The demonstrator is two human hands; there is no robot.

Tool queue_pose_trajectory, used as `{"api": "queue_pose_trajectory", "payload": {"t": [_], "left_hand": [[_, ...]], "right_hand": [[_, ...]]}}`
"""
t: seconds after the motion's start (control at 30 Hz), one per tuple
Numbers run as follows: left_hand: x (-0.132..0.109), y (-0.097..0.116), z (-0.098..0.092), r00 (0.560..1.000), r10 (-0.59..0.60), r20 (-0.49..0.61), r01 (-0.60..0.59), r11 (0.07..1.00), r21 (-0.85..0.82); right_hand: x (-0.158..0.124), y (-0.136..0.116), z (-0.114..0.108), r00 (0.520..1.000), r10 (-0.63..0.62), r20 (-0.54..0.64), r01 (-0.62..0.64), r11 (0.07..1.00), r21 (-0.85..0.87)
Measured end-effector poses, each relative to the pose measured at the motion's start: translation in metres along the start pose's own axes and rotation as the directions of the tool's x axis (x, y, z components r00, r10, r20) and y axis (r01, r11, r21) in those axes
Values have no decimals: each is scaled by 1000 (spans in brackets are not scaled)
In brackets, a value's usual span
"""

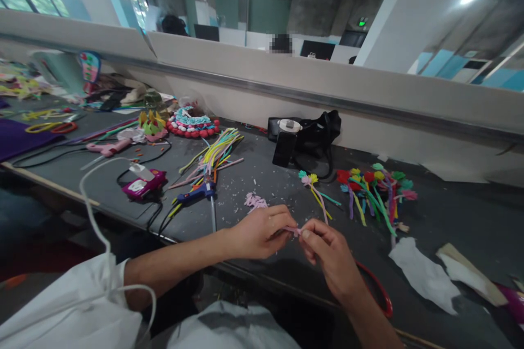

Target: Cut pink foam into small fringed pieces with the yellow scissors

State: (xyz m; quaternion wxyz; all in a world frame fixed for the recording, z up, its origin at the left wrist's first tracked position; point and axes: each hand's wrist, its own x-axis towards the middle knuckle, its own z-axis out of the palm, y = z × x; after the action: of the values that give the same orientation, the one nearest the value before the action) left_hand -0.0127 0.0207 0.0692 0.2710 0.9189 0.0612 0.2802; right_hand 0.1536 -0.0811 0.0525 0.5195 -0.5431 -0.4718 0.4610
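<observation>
Close to the table's front edge, my left hand (pixel 260 233) pinches a short pink fuzzy stem (pixel 295 230), which looks like pipe cleaner. The thumb and forefinger of my right hand (pixel 327 248) grip the other end of it. Just beyond my left hand lies a small pile of cut pink pieces (pixel 255 201). A small bunch of pipe-cleaner flowers (pixel 309 180), with green, yellow and pink heads, rests past my right hand. Partly hidden by my right forearm is a red loop handle (pixel 385 300).
Left of my hands are a blue glue gun (pixel 196 193), a bundle of coloured pipe cleaners (pixel 221 150) and a purple power strip (pixel 144 185) with cords. More pipe-cleaner flowers (pixel 376 188) and white paper (pixel 426 275) lie right. A phone (pixel 284 148) stands near the partition (pixel 229 95).
</observation>
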Motion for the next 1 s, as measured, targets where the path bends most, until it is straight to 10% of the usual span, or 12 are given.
{"api": "queue_pose_trajectory", "payload": {"t": [0.4,0.67,0.83,1.0], "left_hand": [[-1,-4,-2,986,164,-11,-164,986,-1],[1,6,-1,994,-100,-54,76,940,-332],[3,9,5,852,-502,147,427,507,-748],[6,7,6,701,-603,382,564,140,-814]], "right_hand": [[-4,-4,4,989,134,65,-145,963,229],[-4,-5,0,990,-140,33,144,973,-180],[-2,-9,0,898,-431,86,419,780,-465],[1,-7,-1,768,-597,231,616,592,-520]]}}
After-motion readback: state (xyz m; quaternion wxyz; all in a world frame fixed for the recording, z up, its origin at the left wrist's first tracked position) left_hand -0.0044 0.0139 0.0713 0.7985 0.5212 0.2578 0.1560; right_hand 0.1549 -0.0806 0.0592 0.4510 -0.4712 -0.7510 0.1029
